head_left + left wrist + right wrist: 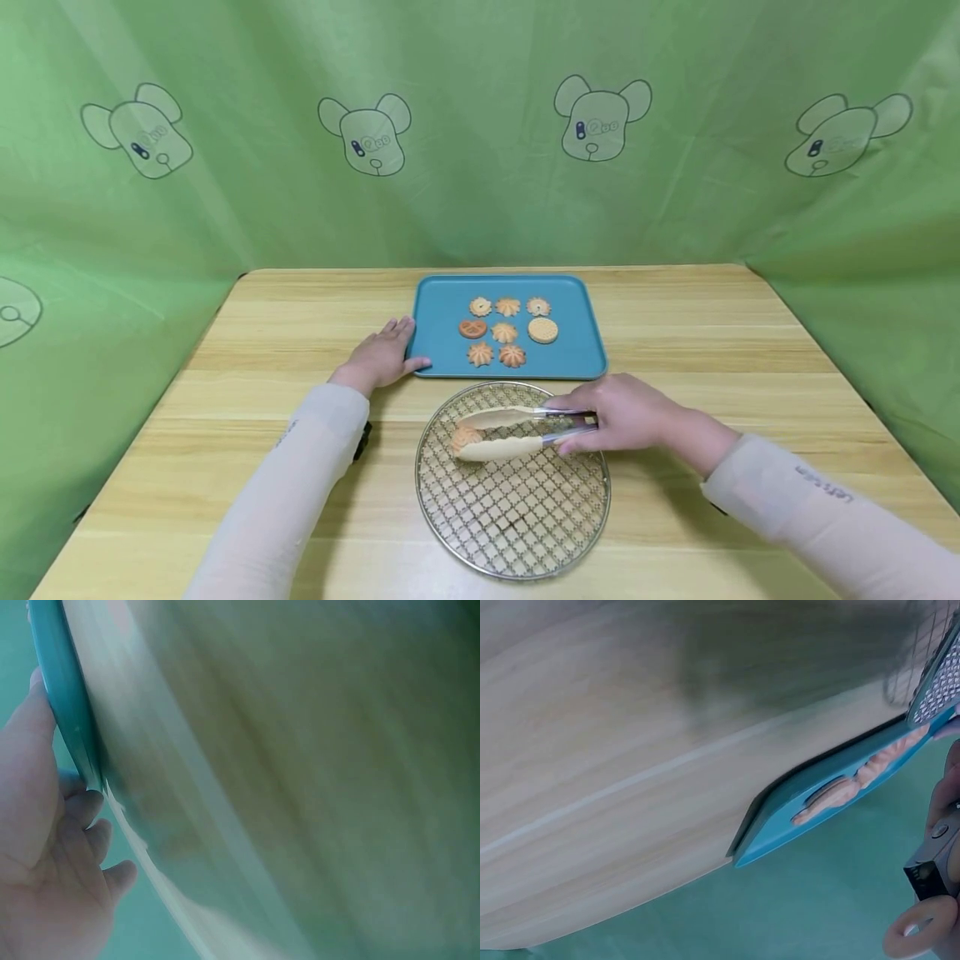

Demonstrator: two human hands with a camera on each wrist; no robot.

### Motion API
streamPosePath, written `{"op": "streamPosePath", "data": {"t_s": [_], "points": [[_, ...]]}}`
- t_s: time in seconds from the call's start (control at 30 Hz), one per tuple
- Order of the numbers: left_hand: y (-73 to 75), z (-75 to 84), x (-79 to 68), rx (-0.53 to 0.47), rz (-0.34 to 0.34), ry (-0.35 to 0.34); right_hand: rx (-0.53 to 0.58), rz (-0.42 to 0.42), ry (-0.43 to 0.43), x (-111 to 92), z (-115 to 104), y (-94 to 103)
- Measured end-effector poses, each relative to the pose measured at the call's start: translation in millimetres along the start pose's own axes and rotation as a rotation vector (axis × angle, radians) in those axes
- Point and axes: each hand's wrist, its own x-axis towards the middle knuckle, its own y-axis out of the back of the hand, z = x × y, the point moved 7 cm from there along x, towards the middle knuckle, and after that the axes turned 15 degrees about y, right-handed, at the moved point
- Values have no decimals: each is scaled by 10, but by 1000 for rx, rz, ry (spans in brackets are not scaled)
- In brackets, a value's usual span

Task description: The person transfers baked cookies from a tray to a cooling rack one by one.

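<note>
1. While the right hand (628, 412) grips metal tongs with long cream-coloured tips (501, 450), a golden, ridged, round cookie (465, 440) sits between those tips, at ten o'clock on the circular silver wire rack (517, 533). Whether it touches the mesh, I cannot tell.
2. The left hand (381, 354) lies against the rectangular teal tray (442, 300) between eight and nine o'clock, thumb at the near corner, resting there rather than grasping.
3. For a sound hold, I would squeeze evenly across the cookie's widest part, lightly enough to spare its ridges, and raise it straight off the mesh before any sideways motion. A light left touch should steady the tray.
4. Only the head view gives the whole layout: the tray at twelve o'clock from the rack, bearing eight cookies, including a brown pretzel-shaped biscuit (473, 328) at nine o'clock and a pale round biscuit (542, 330) near three.
5. The left wrist view adds the tray's rim edge-on; the right wrist view adds a pale ring (900, 941) by the tongs' metal end. Neither shows the gripped cookie.
</note>
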Motion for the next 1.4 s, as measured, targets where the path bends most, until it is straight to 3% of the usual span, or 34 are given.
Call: {"op": "streamPosePath", "data": {"t_s": [0.6, 1.4], "points": [[-21, -11, 14, -8, -12, 0, 32, -39, 92, 161, -235, -146], [21, 19, -25, -18, 2, -1, 12, -73, 127, 175, -264, -237]]}}
